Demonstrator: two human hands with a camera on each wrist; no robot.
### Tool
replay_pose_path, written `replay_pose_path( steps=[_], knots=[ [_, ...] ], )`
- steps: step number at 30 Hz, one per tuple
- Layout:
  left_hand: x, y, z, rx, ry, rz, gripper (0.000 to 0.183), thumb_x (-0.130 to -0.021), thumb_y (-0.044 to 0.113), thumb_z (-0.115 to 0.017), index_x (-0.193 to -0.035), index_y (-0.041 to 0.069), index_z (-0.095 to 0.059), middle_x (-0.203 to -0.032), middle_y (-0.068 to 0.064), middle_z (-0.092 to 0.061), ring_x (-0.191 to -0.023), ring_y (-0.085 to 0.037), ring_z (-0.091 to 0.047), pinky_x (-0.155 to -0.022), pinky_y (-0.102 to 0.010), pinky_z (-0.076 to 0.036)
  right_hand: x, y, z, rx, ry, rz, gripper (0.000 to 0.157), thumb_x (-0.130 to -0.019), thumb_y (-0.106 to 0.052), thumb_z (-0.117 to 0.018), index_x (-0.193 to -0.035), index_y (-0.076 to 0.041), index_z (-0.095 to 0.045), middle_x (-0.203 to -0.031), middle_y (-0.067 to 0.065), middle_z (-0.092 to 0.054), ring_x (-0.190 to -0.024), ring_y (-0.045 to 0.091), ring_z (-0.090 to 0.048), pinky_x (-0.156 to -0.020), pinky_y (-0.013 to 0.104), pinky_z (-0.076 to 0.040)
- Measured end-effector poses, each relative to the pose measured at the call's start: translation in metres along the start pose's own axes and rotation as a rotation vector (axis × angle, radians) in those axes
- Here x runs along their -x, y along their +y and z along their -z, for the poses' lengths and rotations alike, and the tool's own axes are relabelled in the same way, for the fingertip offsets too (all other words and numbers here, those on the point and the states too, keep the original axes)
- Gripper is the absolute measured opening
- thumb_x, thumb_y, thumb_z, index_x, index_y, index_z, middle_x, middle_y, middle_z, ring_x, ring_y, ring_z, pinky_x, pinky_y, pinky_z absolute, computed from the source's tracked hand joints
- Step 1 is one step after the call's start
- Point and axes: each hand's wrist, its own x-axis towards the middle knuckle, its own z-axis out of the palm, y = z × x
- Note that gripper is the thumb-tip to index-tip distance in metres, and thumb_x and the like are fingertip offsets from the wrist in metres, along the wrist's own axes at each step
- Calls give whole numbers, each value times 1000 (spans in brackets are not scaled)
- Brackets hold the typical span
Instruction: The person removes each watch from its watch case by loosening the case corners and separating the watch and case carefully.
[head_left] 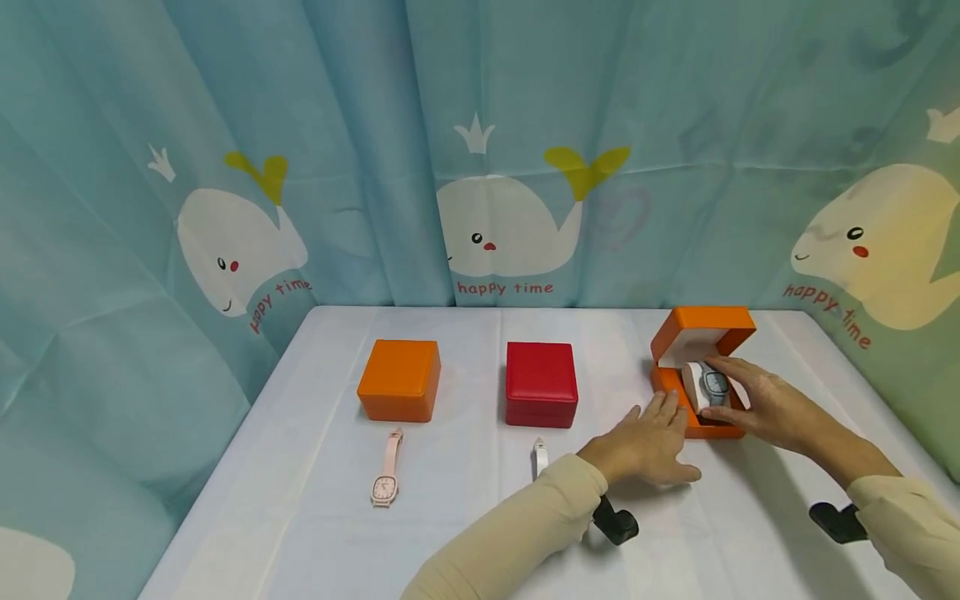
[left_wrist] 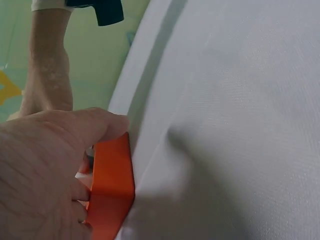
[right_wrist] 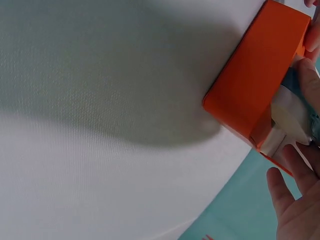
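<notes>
At the right of the head view stands an orange watch box [head_left: 716,432], its lid [head_left: 705,317] raised. Inside it a blue-grey watch [head_left: 716,383] with a square face is wrapped around a white cushion [head_left: 691,386], which sits tilted in the box. My right hand [head_left: 776,408] holds the watch, thumb at the near end and fingers at the far end. My left hand [head_left: 643,443] touches the box's left side, fingers outstretched. The left wrist view shows this hand's thumb by the box's orange wall [left_wrist: 114,167].
A closed orange box [head_left: 400,379] stands at left, with a pink watch [head_left: 386,475] in front. A closed red box [head_left: 542,383] stands in the middle. A white watch [head_left: 540,456] lies before it, partly hidden by my left arm. A whale-print curtain [head_left: 360,208] hangs behind.
</notes>
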Motion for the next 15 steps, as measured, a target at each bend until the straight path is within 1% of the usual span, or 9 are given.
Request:
replay_pose_path(
  steps=[6,8,10,12,13,15],
  knots=[
    [1,-2,-2,39,16,-17,86,-98,66,-49,-164,20,-18,-169,6,-1,-152,-9,0,-119,-27,-18,2,-2,4,-2,20,10,82,-77,-18,-91,-141,11,-48,-134,35,-52,-114,53,-54,-85,69,-45],
    [2,-3,-2,49,37,-27,86,-98,65,-49,-164,19,-19,-169,5,-3,-153,-10,-1,-118,-27,-18,3,-2,6,-3,23,13,82,-77,-17,-91,-141,11,-48,-133,36,-52,-113,53,-54,-85,69,-45],
    [3,-5,-1,77,77,-39,85,-99,63,-49,-164,16,-20,-169,4,-6,-153,-12,-3,-118,-26,-17,4,-4,9,-3,24,16,82,-77,-17,-91,-141,11,-48,-133,37,-52,-113,54,-54,-85,70,-45],
    [4,-7,1,118,135,-53,86,-99,61,-51,-163,13,-20,-168,3,-11,-153,-14,-7,-118,-23,-15,5,-6,12,2,28,23,82,-76,-17,-91,-141,11,-48,-133,36,-52,-115,54,-54,-87,67,-45],
    [4,-8,1,147,168,-56,87,-99,59,-54,-163,12,-20,-168,1,-14,-153,-15,-9,-118,-23,-14,6,-8,12,-2,24,23,83,-76,-17,-91,-141,11,-48,-134,35,-52,-116,54,-53,-93,62,-46],
    [5,-11,3,213,237,-54,90,-97,55,-60,-163,10,-18,-167,1,-19,-152,-16,-15,-117,-23,-17,7,-12,13,-15,11,18,84,-77,-18,-91,-143,9,-48,-136,33,-51,-118,54,-52,-98,55,-44]
  ],
)
